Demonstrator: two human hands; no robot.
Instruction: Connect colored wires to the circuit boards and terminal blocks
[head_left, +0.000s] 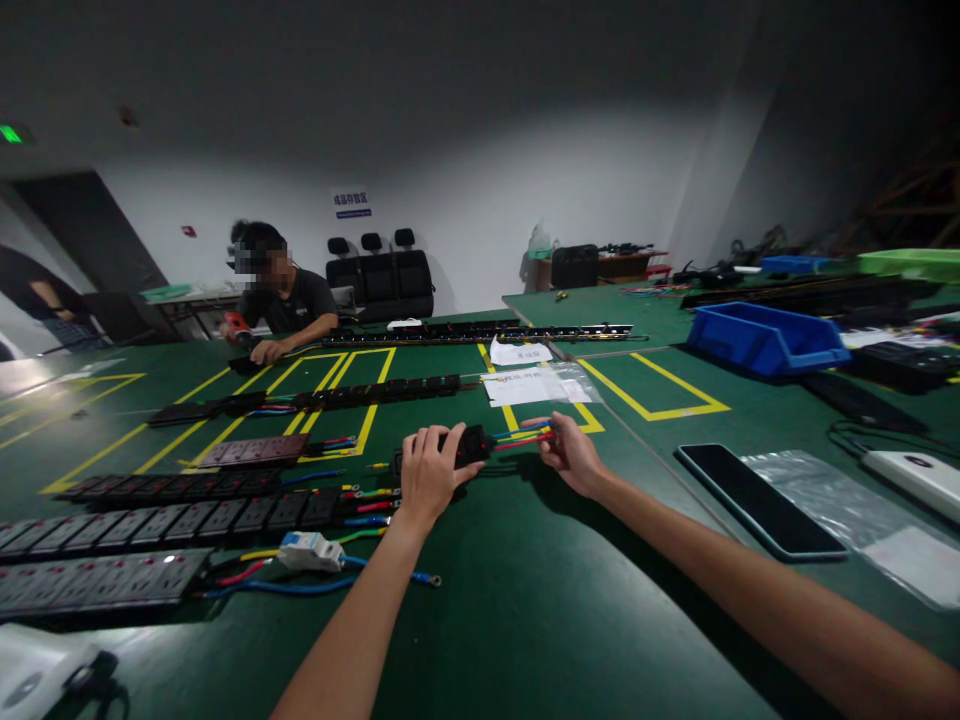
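In the middle of the green table, my left hand (431, 470) is wrapped over a short black socket block (472, 447). Blue, yellow-green and red wires (517, 437) run out of the block's right end. My right hand (571, 455) pinches these wires near their ends, with the fingers curled together. To the left of my left hand lie several rows of power socket strips, among them a grey strip (105, 585) and a black strip (157, 525). A white circuit breaker (310, 551) sits on the wires of the nearest strip.
A co-worker (289, 300) sits across the table, holding a red tool (237, 325). A phone (757, 500) and a clear plastic bag (817, 500) lie to the right, with a blue bin (765, 340) beyond. Paper labels (525, 385) lie ahead of my hands.
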